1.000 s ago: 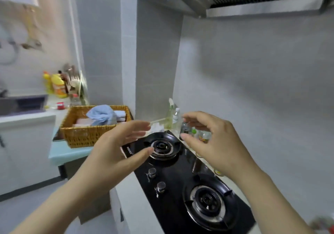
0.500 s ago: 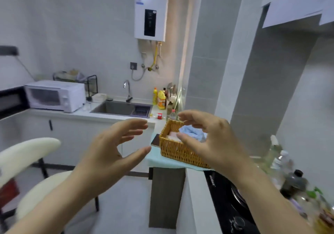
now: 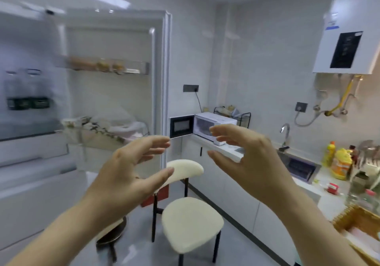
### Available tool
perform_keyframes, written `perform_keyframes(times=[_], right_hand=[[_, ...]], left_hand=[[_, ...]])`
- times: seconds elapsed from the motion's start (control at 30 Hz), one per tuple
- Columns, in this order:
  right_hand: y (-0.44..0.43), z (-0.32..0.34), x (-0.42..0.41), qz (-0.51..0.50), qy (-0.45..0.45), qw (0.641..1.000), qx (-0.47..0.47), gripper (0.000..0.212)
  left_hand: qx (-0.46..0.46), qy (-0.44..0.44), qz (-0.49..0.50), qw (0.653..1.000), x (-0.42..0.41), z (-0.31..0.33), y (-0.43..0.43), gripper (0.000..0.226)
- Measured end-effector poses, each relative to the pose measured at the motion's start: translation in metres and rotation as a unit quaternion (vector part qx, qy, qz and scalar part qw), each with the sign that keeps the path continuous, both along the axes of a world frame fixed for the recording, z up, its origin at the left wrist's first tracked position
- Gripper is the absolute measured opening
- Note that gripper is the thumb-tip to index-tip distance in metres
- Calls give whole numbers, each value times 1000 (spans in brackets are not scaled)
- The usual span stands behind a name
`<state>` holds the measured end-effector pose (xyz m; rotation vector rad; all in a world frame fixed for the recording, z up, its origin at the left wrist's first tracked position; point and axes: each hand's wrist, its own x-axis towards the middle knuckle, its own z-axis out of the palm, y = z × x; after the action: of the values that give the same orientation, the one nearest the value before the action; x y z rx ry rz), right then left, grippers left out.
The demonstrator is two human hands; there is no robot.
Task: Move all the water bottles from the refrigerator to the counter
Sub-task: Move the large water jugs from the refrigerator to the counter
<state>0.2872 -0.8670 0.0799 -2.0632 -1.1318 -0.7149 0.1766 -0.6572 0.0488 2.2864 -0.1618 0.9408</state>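
Head view puts us before the open refrigerator (image 3: pixel 115 93), which fills the left side. Its door (image 3: pixel 30 93) is swung wide at far left, and the water bottles (image 3: pixel 26 93) stand in the door's shelf, blurred, with dark green label bands whose writing we cannot read. Along the right wall runs the counter (image 3: pixel 226 149), bearing a white microwave (image 3: pixel 213 127) and a sink (image 3: pixel 298 166), with yellow detergent bottles (image 3: pixel 339 163) just beyond. A white water heater (image 3: pixel 349 37) hangs above; its sticker and dark panel are too small to read. A cream-cushioned chair (image 3: pixel 189 222) stands on the floor between us and the refrigerator, directly below our hands. A wicker basket (image 3: pixel 357 218) sits at the lower right edge. Our left hand (image 3: pixel 131 171) and right hand (image 3: pixel 253 163) are both raised in front, fingers spread and curved, palms facing each other, holding nothing and well apart from the bottles.
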Motion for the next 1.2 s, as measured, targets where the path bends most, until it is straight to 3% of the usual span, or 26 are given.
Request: perform_keyframes(times=[0.23,0.53,0.87,1.2], right_hand=[[115,6,-13,119,-4,993,-7,45],[254,19,-73,210,-27,977,-11,42],[367,14,-130,253,-32,967,-1,41],[433,9,-115,246,-36,969,-8,39]], left_hand=[[-17,-9,129,992,-62,10,75,51],[-56,-24,223,973,-149,17,177,49],[-61,-33,281,957,-222,14,267,46],[-72,-42,295,952,-214,4,331,45]])
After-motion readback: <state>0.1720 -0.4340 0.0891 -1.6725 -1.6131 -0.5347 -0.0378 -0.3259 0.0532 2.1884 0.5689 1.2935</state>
